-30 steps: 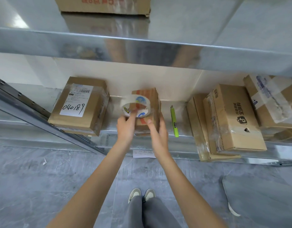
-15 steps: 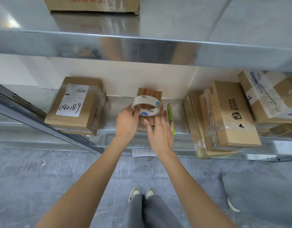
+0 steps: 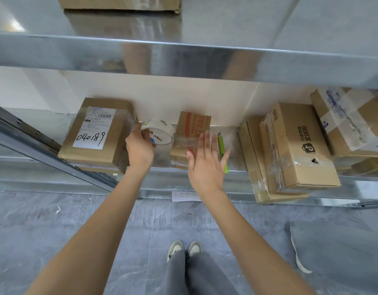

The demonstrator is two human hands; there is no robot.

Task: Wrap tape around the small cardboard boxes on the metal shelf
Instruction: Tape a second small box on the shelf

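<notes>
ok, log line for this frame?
step: taping small box | left hand: holds tape roll | right hand: flat on tape strip | cutter: idle

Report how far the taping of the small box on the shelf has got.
Done: a clear strip of tape already lies across the small box.
In hand: the left hand holds the tape roll beside the box, strip still attached; the right hand, fingers straight, is over the box.
Left: cutting the strip; the green knife lies untouched beside it.
</notes>
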